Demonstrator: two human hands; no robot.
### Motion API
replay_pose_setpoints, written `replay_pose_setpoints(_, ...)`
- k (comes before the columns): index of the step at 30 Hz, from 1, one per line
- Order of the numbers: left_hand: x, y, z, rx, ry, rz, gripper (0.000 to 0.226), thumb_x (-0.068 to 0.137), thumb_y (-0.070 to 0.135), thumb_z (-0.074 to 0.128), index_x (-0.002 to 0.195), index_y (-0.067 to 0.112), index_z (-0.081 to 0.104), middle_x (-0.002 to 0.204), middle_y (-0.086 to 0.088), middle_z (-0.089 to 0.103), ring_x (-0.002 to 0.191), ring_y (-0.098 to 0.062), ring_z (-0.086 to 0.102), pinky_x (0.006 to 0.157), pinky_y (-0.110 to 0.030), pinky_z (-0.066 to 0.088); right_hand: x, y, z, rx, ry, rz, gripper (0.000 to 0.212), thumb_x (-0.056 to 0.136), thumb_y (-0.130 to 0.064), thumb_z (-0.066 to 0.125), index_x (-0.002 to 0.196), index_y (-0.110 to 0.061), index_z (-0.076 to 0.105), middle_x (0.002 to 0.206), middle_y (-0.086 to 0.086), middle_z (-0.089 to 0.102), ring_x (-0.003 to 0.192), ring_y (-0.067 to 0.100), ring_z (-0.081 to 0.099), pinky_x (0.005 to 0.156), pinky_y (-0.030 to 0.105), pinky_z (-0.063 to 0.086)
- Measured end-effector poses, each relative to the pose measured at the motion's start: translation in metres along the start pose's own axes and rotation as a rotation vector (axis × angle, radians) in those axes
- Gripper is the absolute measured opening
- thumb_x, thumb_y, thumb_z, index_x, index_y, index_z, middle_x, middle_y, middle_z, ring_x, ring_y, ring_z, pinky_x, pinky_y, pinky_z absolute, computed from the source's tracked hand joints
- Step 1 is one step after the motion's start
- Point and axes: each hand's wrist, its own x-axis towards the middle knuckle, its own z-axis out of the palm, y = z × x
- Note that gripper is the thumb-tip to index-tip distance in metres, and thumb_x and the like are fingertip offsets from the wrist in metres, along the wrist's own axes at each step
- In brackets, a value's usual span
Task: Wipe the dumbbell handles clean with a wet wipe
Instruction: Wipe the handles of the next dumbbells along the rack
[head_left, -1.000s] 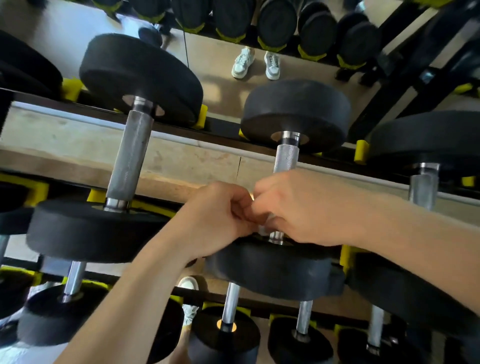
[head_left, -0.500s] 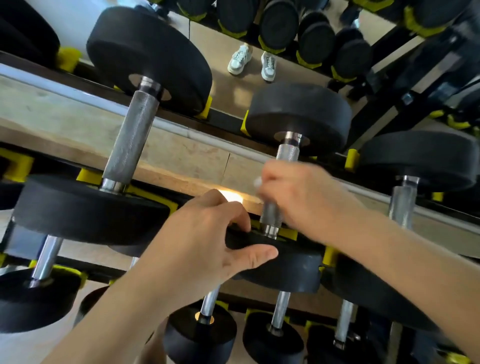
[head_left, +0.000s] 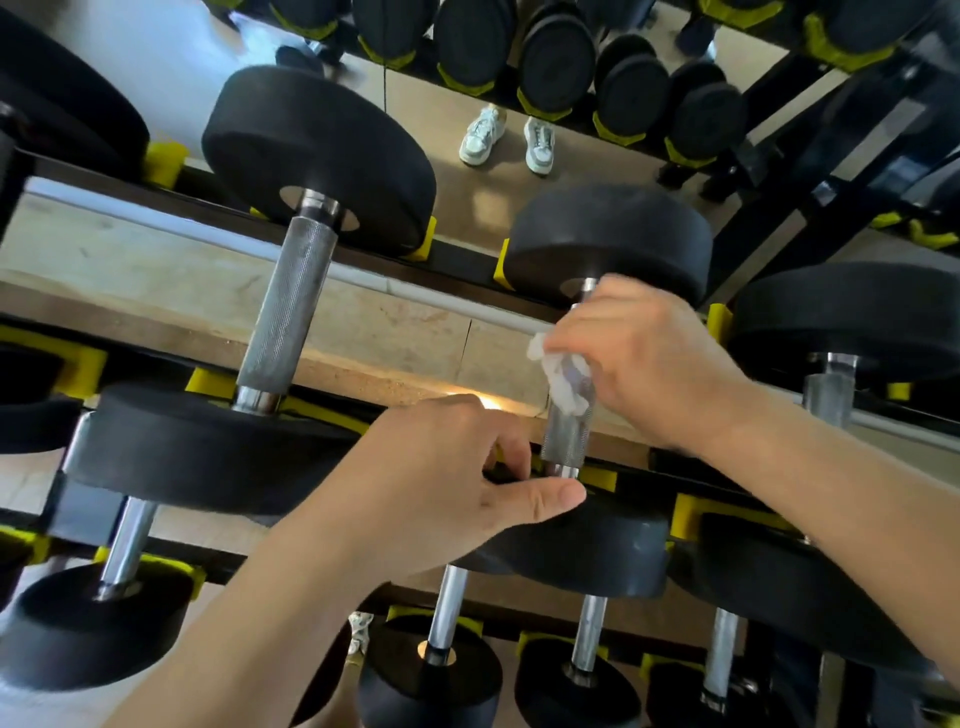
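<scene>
Dumbbell rack of black metal with yellow cradles (head_left: 460, 262) runs slantwise across the frame in two visible tiers. Right of centre on the upper tier lies a black round-headed dumbbell (head_left: 608, 239) with a knurled steel handle (head_left: 569, 441). The right hand (head_left: 654, 364) comes in from the right edge. Its grip is closed round the upper half of that handle, with a crumpled white wet wipe (head_left: 558, 374) pressed between fingers and steel. Part of the wipe sticks out at the left of the hand, and the lower half of the handle is bare.

The left hand (head_left: 436, 499) reaches up from the bottom of the frame and holds the dumbbell's near head (head_left: 597, 551). Its grip is curled over the head's upper edge, fingers tucked behind just beside the chrome collar, thumb laid along the rim. The two hands are near each other but apart.

Left of centre on the same tier lies a larger black dumbbell (head_left: 317, 156) with a longer knurled handle; no hand is on it. Smaller black dumbbells with smooth chrome handles (head_left: 449, 608) sit on the lower tier along the bottom of the frame. At upper centre a pair of white trainers (head_left: 506, 137) shows on a brown floor, with a row of further black weights above them.
</scene>
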Motion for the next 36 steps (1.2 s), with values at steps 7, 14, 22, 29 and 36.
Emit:
replay_pose_setpoints(7,0.011,0.009,-0.001,-0.071,-0.035,-0.038,0.055,0.069,0.08,0.029,0.097,0.043,0.057,0.091,0.019,0.058,0.084,0.004,0.053,0.078,-0.02,0.05,-0.019,-0.012,0.024,0.022,0.549,0.511,0.023,0.095,-0.012,0.053,0.096,0.002,0.072,0.094,0.016,0.066,0.08,0.015,0.06,0.073,0.016,0.048)
replay_pose_setpoints(14,0.078,0.024,0.009,-0.094,0.487,0.101,0.029,0.088,0.033,0.066,0.116,0.027,0.066,0.101,0.014,0.054,0.087,-0.002,0.05,0.072,-0.013,0.042,-0.01,-0.03,0.011,0.432,0.486,1.012,0.013,0.09,-0.018,0.065,0.096,-0.029,0.071,0.081,-0.025,0.062,0.075,-0.007,0.061,0.069,0.008,0.049)
replay_pose_setpoints(22,0.109,0.023,0.015,-0.53,0.668,-0.226,0.012,0.087,0.019,0.068,0.098,0.022,0.074,0.089,0.01,0.072,0.084,-0.004,0.065,0.084,-0.029,0.055,-0.01,-0.037,0.018,0.4,0.528,0.959,0.017,0.088,-0.022,0.068,0.105,-0.02,0.071,0.098,-0.012,0.067,0.089,0.002,0.061,0.078,0.016,0.049)
replay_pose_setpoints(29,0.094,0.033,0.019,-0.318,0.633,-0.085,0.016,0.09,0.028,0.065,0.102,0.027,0.074,0.09,0.017,0.066,0.085,0.0,0.06,0.075,-0.014,0.046,-0.017,-0.028,0.023,0.613,0.609,1.112,0.012,0.088,-0.02,0.068,0.099,-0.019,0.073,0.086,-0.015,0.068,0.08,-0.005,0.063,0.07,0.006,0.047)
replay_pose_setpoints(36,0.115,0.035,0.021,-1.0,0.589,-0.469,0.021,0.09,0.009,0.062,0.077,0.022,0.073,0.07,0.002,0.072,0.078,-0.014,0.069,0.072,-0.028,0.057,-0.012,-0.033,0.027,0.378,0.589,0.89,0.02,0.087,-0.016,0.07,0.107,-0.014,0.072,0.102,-0.005,0.064,0.089,0.0,0.055,0.077,0.006,0.045)
